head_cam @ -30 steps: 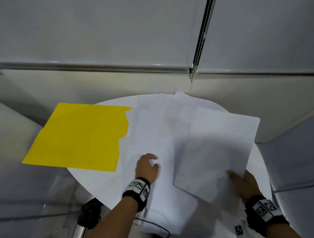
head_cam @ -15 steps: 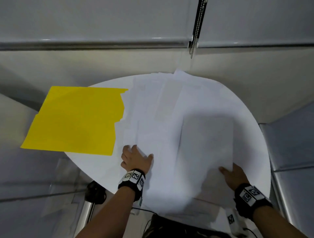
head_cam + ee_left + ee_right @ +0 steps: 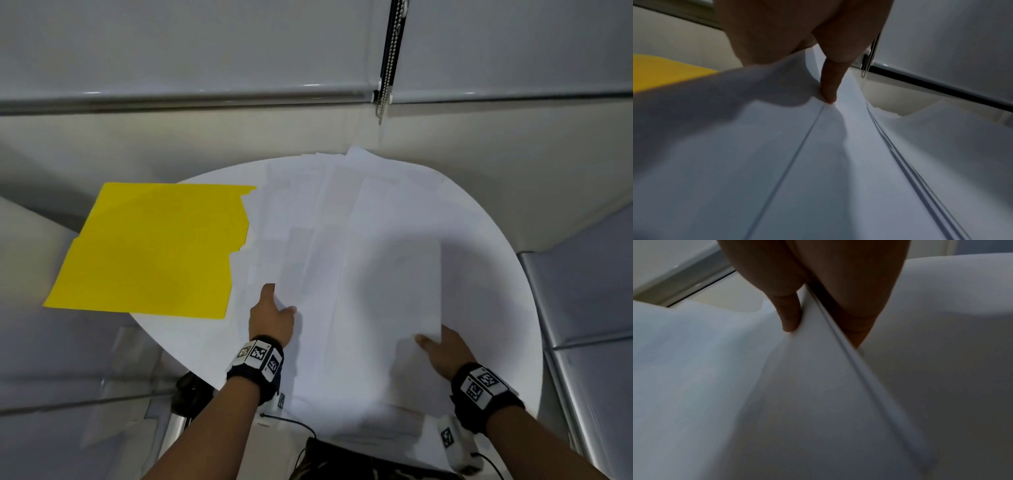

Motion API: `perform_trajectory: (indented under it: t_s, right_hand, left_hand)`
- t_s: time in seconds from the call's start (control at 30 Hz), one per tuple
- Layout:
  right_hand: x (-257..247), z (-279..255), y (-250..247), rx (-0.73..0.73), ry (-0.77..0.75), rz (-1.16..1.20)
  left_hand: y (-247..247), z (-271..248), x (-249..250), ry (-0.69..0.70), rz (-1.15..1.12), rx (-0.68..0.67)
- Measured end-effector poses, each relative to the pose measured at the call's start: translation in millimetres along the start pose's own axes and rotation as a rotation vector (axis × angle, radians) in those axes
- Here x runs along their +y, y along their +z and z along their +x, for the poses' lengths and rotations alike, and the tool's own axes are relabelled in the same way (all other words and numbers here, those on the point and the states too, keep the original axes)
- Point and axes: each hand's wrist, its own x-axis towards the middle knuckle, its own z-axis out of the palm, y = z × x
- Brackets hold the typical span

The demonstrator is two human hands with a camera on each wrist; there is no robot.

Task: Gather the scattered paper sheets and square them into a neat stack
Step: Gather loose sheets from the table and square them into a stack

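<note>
Several white paper sheets (image 3: 342, 257) lie fanned and overlapping on a round white table (image 3: 496, 308). My left hand (image 3: 274, 317) is at the pile's near left edge. Its fingers are tucked under the sheets (image 3: 777, 162) and its thumb (image 3: 829, 91) presses on top. My right hand (image 3: 442, 349) pinches the near right corner of the top sheet (image 3: 400, 284), which lies over the pile. In the right wrist view the thumb (image 3: 790, 319) sits on that paper with fingers beneath its edge.
A yellow folder (image 3: 154, 246) overhangs the table's left edge, partly under the sheets. A bead chain (image 3: 388, 68) hangs at the wall behind. Grey cushioned seats (image 3: 582, 301) flank the table on the right, and a black stand part (image 3: 188, 394) shows below its near left rim.
My right hand has lowered its raised sheet onto the pile and turned it straighter. My left hand has moved left off the top of the pile and slipped its fingers under the sheets' edge.
</note>
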Motion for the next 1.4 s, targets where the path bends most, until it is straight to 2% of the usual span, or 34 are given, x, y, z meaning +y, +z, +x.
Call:
perform_trajectory:
  t_s: [0.33, 0.47, 0.57, 0.67, 0.73, 0.8, 0.9, 1.0, 1.07, 1.13, 1.2, 1.27, 1.4]
  right_hand:
    - [0, -2, 0, 0.018, 0.041, 0.032]
    - [-3, -1, 1, 0.032, 0.075, 0.079]
    - [-7, -5, 0, 0.027, 0.094, 0.101]
    - [-9, -8, -1, 0.024, 0.048, 0.112]
    - [-10, -12, -4, 0.021, 0.028, 0.16]
    - [-15, -18, -6, 0.007, 0.009, 0.205]
    - [-25, -26, -11, -0.027, -0.027, 0.247]
    - [-40, -38, -14, -0.072, -0.079, 0.315]
    - [-49, -44, -14, -0.105, -0.108, 0.401]
    - [-61, -52, -19, -0.126, -0.141, 0.451]
    - [-71, -56, -26, -0.137, -0.186, 0.466]
    - [-80, -58, -33, -0.132, -0.217, 0.475]
    - [-116, -61, -45, -0.017, -0.237, 0.588]
  left_hand:
    - [-94, -4, 61, 0.497, 0.061, 0.282]
    - [-126, -18, 93, 0.581, -0.004, 0.368]
    - [-139, -22, 112, 0.605, -0.246, 0.345]
    - [-142, -22, 120, 0.584, -0.63, 0.205]
    - [-131, -19, 115, 0.543, -0.733, 0.1]
    - [-108, -11, 101, 0.492, -0.651, 0.043]
    - [-62, 3, 71, 0.307, -0.445, -0.026]
    - [-17, 3, 44, 0.182, -0.281, -0.186]
    - [1, -1, 38, 0.108, -0.205, -0.242]
    - [11, -1, 38, -0.004, -0.275, -0.303]
    - [12, 4, 39, -0.066, -0.45, -0.368]
    - [6, 11, 44, -0.027, -0.542, -0.387]
    - [-16, 16, 78, 0.199, -0.58, -0.272]
